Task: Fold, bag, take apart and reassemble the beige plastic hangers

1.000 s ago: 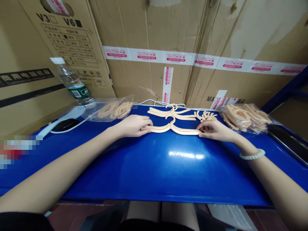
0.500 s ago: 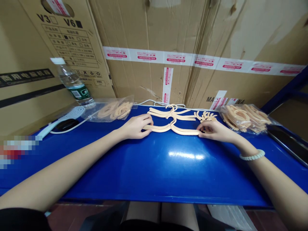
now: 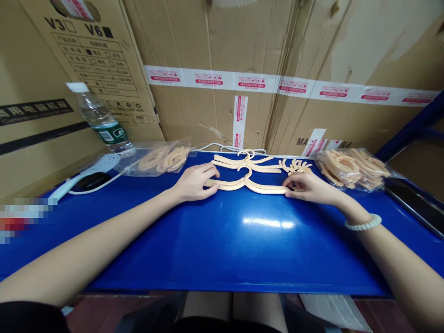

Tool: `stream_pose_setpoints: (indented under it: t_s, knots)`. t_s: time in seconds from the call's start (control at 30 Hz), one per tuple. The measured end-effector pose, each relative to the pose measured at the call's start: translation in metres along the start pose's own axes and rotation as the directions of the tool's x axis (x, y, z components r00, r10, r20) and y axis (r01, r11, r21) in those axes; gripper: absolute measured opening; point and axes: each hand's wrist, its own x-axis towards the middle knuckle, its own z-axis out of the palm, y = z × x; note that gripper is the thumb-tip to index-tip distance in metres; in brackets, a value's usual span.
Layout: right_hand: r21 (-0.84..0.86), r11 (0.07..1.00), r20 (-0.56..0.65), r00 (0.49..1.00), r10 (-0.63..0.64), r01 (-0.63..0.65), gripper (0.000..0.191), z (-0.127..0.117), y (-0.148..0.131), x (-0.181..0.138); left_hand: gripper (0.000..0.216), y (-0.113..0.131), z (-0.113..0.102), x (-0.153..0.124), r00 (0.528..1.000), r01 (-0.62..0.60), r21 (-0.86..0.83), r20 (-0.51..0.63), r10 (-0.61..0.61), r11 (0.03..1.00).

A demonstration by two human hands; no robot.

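A beige folding clothes hanger [image 3: 265, 188] lies spread on the blue table [image 3: 194, 245], its hook pointing away from me. My left hand [image 3: 197, 182] pinches the left arm's tip between thumb and fingers. The tip of the other arm sits in the fingers of my right hand [image 3: 305, 187], which wears a pale beaded bracelet [image 3: 364, 224] at the wrist. Just behind lie more beige hangers [image 3: 263, 167], hooks also facing away. A heap of small curved beige pieces [image 3: 296, 165] rests beyond my right hand.
Clear bags of beige parts lie at left [image 3: 163, 159] and right [image 3: 352, 169]. A water bottle [image 3: 104, 122], a black mouse [image 3: 93, 181] and a white cable stand or lie at left. Cardboard boxes [image 3: 194, 111] wall the back. A dark flat device [image 3: 416, 203] lies far right.
The camera view has shifted very slightly. Both hands stay at the hanger's two ends, and the hanger itself shows no clear movement.
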Motion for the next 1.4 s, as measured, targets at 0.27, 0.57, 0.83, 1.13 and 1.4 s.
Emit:
stream_pose_setpoints:
  t_s: [0.27, 0.57, 0.83, 1.13, 1.4]
  knots:
    - [-0.006, 1.0, 0.0, 1.0, -0.004, 0.004, 0.046, -0.003, -0.003, 0.0, 0.02, -0.003, 0.004, 0.0, 0.998, 0.042, -0.029, -0.037, -0.043, 0.999]
    - [-0.008, 0.987, -0.363, 0.92, 0.144, -0.158, 0.044, -0.014, -0.001, -0.005, 0.017, -0.004, 0.004, -0.001, 0.997, 0.017, -0.072, -0.073, -0.023, 0.997]
    - [-0.015, 0.966, -0.266, 0.932, 0.246, -0.259, 0.041, -0.028, -0.001, -0.012, 0.017, -0.007, 0.007, -0.002, 0.996, 0.013, -0.112, -0.086, -0.023, 0.994]
    - [-0.031, 0.957, 0.098, 0.951, 0.292, -0.29, 0.052, -0.029, 0.001, -0.015, 0.023, -0.008, 0.008, -0.002, 0.995, -0.003, -0.125, -0.104, -0.01, 0.992]
    - [-0.002, 0.942, 0.08, 0.939, 0.334, -0.335, 0.058, -0.027, 0.003, -0.015, 0.021, -0.01, 0.011, -0.002, 0.994, -0.019, -0.102, -0.112, 0.007, 0.995]
